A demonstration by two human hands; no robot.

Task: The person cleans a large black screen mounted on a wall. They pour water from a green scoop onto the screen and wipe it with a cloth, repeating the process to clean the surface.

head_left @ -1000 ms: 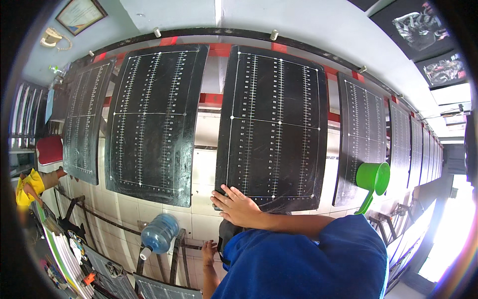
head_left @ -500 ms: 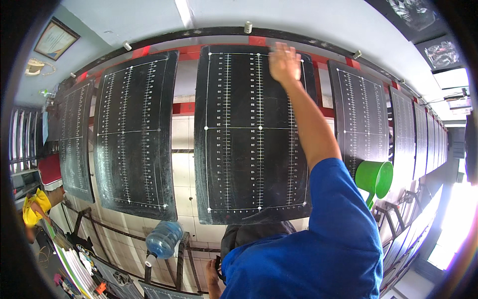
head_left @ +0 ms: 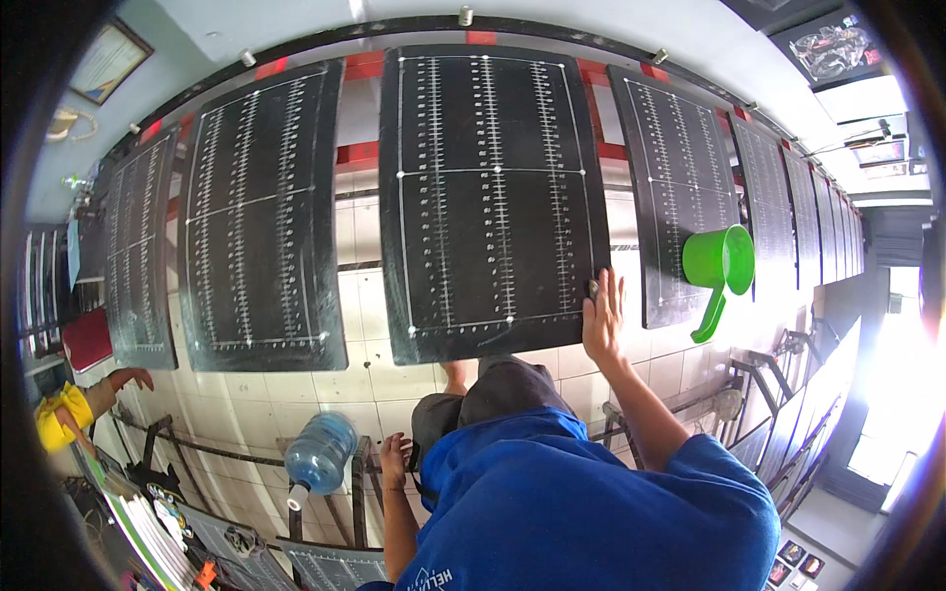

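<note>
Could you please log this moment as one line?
right hand: open, flat on lower right edge of black panel | left hand: low by metal rack, water bottle | green jug: right of panel

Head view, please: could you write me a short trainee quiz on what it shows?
1. True or false: the right hand lies flat on the lower right edge of the middle black printed panel.
2. What hangs to the right of that panel? A) green plastic dipper B) red bucket C) white towel
3. Fill in: the left hand hangs empty near the large blue ___ bottle.
Key: 1 true; 2 A; 3 water.
</note>
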